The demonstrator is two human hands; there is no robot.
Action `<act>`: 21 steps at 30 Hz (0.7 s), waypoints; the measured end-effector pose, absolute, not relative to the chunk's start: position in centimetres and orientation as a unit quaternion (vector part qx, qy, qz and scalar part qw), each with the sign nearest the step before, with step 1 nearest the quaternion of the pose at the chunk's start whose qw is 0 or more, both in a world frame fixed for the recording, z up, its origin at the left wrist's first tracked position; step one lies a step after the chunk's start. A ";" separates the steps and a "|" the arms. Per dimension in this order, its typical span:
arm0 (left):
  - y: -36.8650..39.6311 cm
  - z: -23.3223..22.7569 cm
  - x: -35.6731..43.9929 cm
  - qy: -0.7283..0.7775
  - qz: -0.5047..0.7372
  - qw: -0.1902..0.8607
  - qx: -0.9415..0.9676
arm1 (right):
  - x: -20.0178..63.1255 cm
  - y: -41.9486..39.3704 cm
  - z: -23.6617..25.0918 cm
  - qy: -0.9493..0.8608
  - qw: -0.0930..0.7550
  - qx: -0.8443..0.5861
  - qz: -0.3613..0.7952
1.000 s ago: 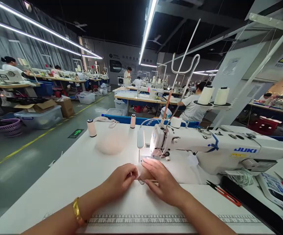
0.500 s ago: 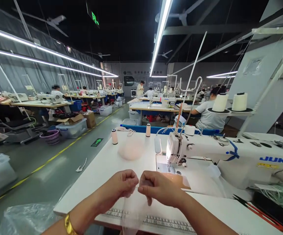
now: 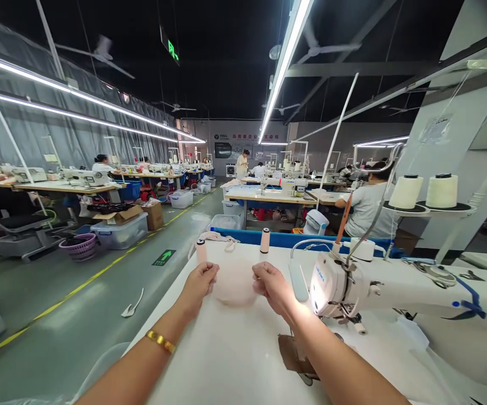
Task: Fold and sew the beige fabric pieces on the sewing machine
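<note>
Both my forearms stretched forward, well out from body, converging slightly. Left hand [image 3: 199, 279] palm down, fingers curled, thumb tucked toward right. Right hand [image 3: 272, 284] mirrors it, fingers bent, knuckles up. Hands apart, level with each other. Gold bangle on my left wrist; right wrist bare.

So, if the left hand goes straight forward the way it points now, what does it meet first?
Probably the small thread spool just beyond the left hand, which is at the pale pink fabric piece; depth is unclear.
</note>
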State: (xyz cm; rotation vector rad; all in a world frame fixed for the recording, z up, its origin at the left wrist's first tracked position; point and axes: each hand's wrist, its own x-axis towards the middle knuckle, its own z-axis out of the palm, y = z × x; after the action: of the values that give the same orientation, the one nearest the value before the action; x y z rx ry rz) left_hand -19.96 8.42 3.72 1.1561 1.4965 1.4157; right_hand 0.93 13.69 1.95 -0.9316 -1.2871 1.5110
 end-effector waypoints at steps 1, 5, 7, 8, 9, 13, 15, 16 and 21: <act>9.8 3.2 -20.2 0.604 0.547 0.360 0.455 | 0.1 15.1 1.7 -0.518 0.466 -0.405 0.592; 14.0 1.2 -21.2 0.668 0.509 0.268 0.473 | -2.2 19.3 0.8 -0.529 0.463 -0.483 0.522; 15.1 0.2 -21.8 0.691 0.487 0.221 0.486 | -2.8 20.5 0.3 -0.541 0.449 -0.511 0.494; 15.4 -0.1 -22.1 0.699 0.478 0.197 0.494 | -3.0 20.8 0.0 -0.548 0.441 -0.522 0.482; 15.6 -0.4 -22.4 0.703 0.473 0.172 0.502 | -3.1 21.0 -0.3 -0.556 0.433 -0.532 0.470; 15.2 -0.7 -23.2 0.676 0.487 0.050 0.550 | -3.0 21.0 -1.8 -0.590 0.408 -0.553 0.425; 14.7 -0.4 -22.8 0.637 0.487 0.005 0.598 | -2.9 20.8 -2.3 -0.604 0.399 -0.559 0.405; 14.4 -0.3 -22.4 0.614 0.478 -0.007 0.628 | -2.9 20.7 -2.4 -0.609 0.396 -0.563 0.395; 13.9 -0.5 -20.6 0.560 0.386 -0.007 0.733 | -2.7 20.4 -2.3 -0.624 0.392 -0.583 0.342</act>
State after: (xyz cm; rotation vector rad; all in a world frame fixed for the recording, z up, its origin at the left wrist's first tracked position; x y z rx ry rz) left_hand -20.56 13.85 -0.47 2.3141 1.7654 1.2171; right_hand -2.65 20.44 -2.28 -1.4808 -1.5843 0.8676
